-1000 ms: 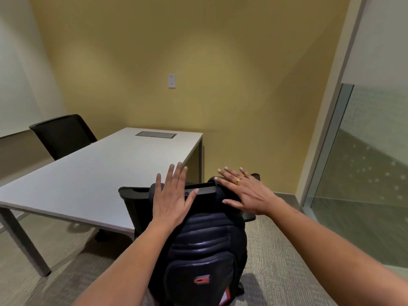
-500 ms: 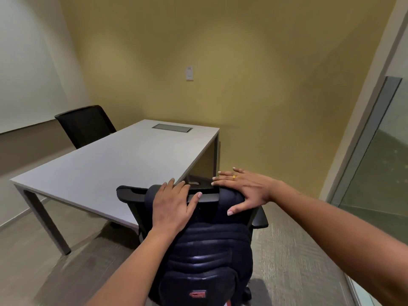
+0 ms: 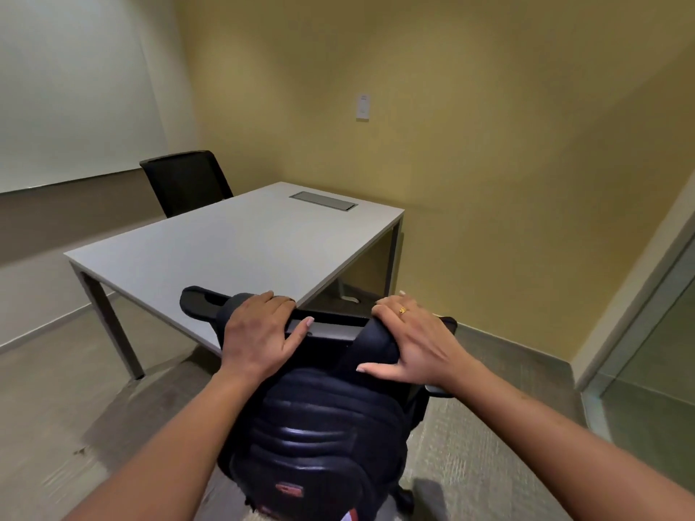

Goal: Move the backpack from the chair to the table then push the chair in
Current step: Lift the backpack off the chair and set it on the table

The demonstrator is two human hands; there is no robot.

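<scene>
A black padded backpack (image 3: 319, 426) with a small red tag stands against the back of a black office chair (image 3: 323, 329), right at the near edge of the grey table (image 3: 233, 250). My left hand (image 3: 259, 332) grips the backpack's top left corner, fingers curled over the far side and thumb lying along the chair's grey top rail. On the top right corner, my right hand (image 3: 413, 340), which wears a ring, is clamped with its fingers bent over the top and its thumb spread across the fabric. The chair's seat is hidden under the backpack.
A second black chair (image 3: 184, 182) stands at the table's far left side. A grey cable hatch (image 3: 323, 201) is set into the tabletop near the yellow wall. A glass partition (image 3: 654, 351) runs along the right. Carpet surrounds the chair.
Both hands went from hovering flat above the backpack to closing on its top corners. My view has come closer and swung right, so the table now sits more to the left.
</scene>
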